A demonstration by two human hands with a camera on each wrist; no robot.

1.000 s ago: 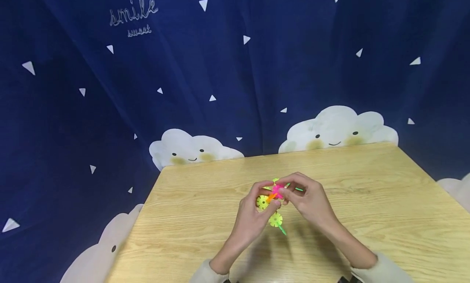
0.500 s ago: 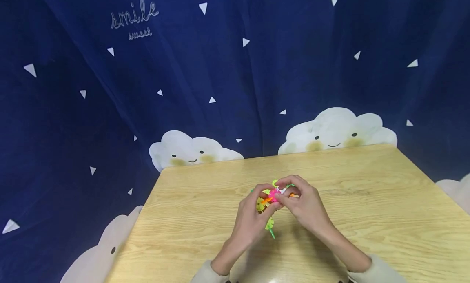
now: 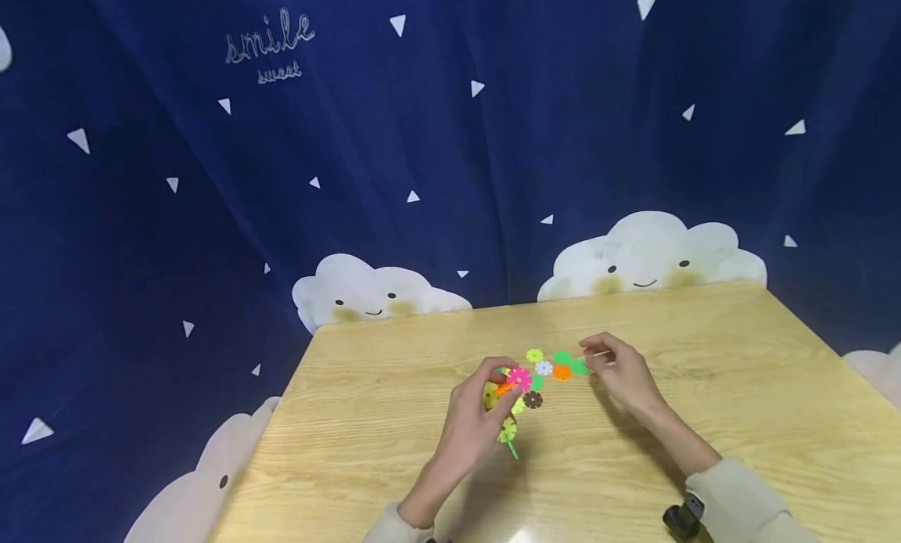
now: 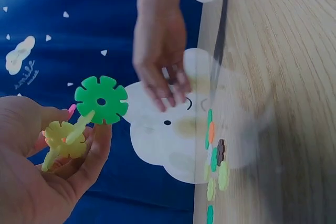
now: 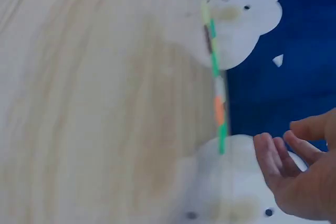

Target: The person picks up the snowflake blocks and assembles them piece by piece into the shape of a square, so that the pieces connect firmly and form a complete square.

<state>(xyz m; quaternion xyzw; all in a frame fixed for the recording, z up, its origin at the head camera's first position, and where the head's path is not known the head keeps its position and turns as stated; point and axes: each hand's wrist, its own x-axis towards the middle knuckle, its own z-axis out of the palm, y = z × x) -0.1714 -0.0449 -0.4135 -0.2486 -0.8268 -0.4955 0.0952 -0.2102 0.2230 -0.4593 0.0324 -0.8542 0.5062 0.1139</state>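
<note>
My left hand (image 3: 468, 418) grips a joined cluster of notched plastic snowflake discs, held above the table. A pink disc (image 3: 519, 379) faces up between thumb and fingers, and an orange disc (image 3: 503, 389) slots in beside it. A yellow disc (image 3: 507, 429) hangs low on the cluster, with a green disc (image 3: 513, 451) edge-on below it. In the left wrist view a green disc (image 4: 102, 100) stands out past the fingertips. Apart from the cluster, my right hand (image 3: 626, 377) hovers near loose green discs (image 3: 578, 366), its fingers loosely bent with nothing between them.
Loose discs lie flat on the wooden table (image 3: 704, 418) beyond the hands: a white disc (image 3: 543, 368), an orange one, a brown disc (image 3: 533, 400), and several green and yellow ones. A blue curtain (image 3: 394, 136) with clouds hangs behind the table's far edge.
My right hand has let go of the cluster and moved right, uncovering the loose discs. My left hand still holds the cluster, shifted slightly left and turned so the pink disc faces up.
</note>
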